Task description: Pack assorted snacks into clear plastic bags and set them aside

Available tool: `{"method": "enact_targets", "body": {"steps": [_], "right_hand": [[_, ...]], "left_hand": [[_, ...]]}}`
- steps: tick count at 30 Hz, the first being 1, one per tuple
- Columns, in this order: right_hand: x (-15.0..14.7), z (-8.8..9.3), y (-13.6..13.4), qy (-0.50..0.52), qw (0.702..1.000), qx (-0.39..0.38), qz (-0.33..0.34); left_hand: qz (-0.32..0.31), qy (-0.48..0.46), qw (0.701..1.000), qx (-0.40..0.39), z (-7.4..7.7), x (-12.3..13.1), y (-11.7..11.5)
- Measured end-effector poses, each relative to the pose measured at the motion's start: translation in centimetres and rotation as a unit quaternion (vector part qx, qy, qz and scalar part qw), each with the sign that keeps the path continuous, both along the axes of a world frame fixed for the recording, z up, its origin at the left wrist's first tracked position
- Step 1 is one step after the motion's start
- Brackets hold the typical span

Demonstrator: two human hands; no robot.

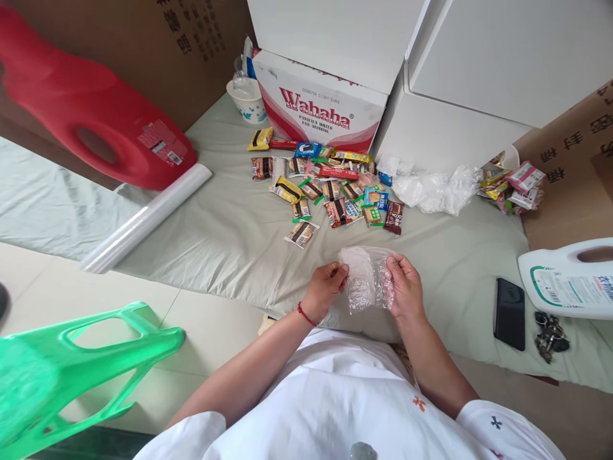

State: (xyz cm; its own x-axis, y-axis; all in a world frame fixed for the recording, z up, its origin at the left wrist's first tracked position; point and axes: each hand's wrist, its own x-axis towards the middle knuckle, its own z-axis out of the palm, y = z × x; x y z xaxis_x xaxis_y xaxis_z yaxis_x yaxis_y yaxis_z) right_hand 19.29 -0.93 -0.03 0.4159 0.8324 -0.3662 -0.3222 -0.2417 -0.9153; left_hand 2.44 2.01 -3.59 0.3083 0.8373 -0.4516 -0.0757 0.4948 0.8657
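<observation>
Between my two hands, above the front edge of the cloth-covered surface, a clear plastic bag (pixel 364 281) is stretched out, with a whitish layer or fold on its left part. My left hand (pixel 327 287), with a red string at the wrist, pinches the bag's left edge. On the opposite edge, the fingers of my right hand (pixel 403 284) are closed on the plastic. Just beyond the hands lies a loose pile of small wrapped snacks (pixel 335 207) in several colours. One wrapped snack (pixel 302 234) sits apart, nearer to me. Crumpled clear plastic bags (pixel 435 189) lie right of the pile.
Behind the snacks stands a Wahaha carton (pixel 320 105) beside a paper cup (pixel 246 99). A red jug (pixel 96 108) and plastic roll (pixel 148 217) are left, above a green stool (pixel 86 370). At right are more snacks (pixel 514 182), a phone (pixel 509 313), keys (pixel 550 335) and a white jug (pixel 569 281).
</observation>
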Motion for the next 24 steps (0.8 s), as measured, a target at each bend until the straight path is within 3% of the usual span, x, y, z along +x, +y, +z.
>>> {"method": "enact_targets", "body": {"steps": [6,13,18,21,23,24], "right_hand": [[4.0,0.3,-0.2,-0.039,0.995,-0.054,0.071],[7.1,0.6,-0.3,-0.051,0.998,-0.034,0.013],[8.0,0.3,-0.2,-0.079,0.996,-0.036,0.023],[7.5,0.0,0.0,-0.076,0.995,-0.047,0.052],[6.9,-0.2,0.2,-0.063,0.995,-0.053,0.063],[6.6,-0.4,0.3,-0.056,0.995,-0.055,0.064]], "left_hand": [[-0.051,-0.02,0.998,-0.003,1.1,-3.8,1.6],[0.071,-0.017,0.995,0.062,1.5,-6.6,2.9],[0.117,-0.086,0.989,0.009,1.8,-6.7,3.0],[0.13,-0.009,0.991,0.036,0.9,-7.3,3.4],[0.117,0.107,0.983,0.09,0.1,-8.1,3.7],[0.125,0.184,0.966,0.133,-0.1,-8.6,3.8]]}}
